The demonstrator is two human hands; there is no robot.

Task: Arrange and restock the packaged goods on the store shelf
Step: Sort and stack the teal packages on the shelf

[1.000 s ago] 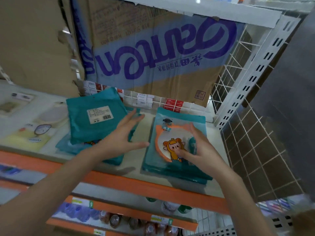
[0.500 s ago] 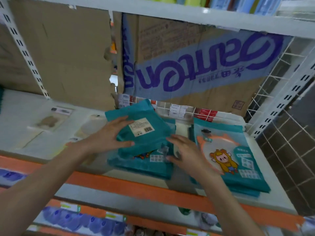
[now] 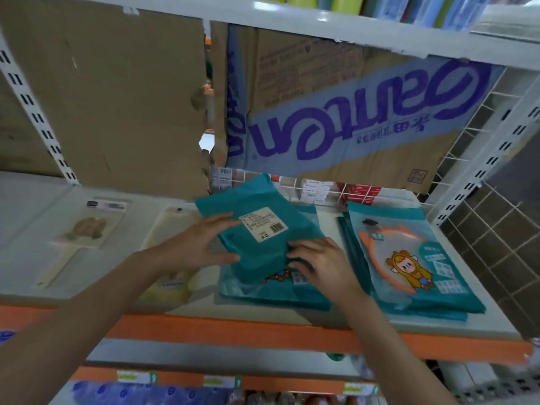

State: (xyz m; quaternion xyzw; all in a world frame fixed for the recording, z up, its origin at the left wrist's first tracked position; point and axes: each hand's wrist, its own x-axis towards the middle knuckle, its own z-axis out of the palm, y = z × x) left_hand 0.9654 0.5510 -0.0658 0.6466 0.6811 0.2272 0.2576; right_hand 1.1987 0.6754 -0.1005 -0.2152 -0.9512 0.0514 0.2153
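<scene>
A narrow bare strip of the white metal shelf (image 3: 331,226) is lying open between the labelled teal plastic packet (image 3: 263,249), tilting on its stack, and the stack of cartoon-printed teal packets (image 3: 409,258), while purple-lettered brown cardboard (image 3: 350,121) is blocking the back and a white wire grid (image 3: 467,135) is closing the right end.

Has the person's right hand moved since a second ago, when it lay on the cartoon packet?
Yes. The right hand has left the cartoon packet stack and gone left, now touching the labelled teal packet.
</scene>
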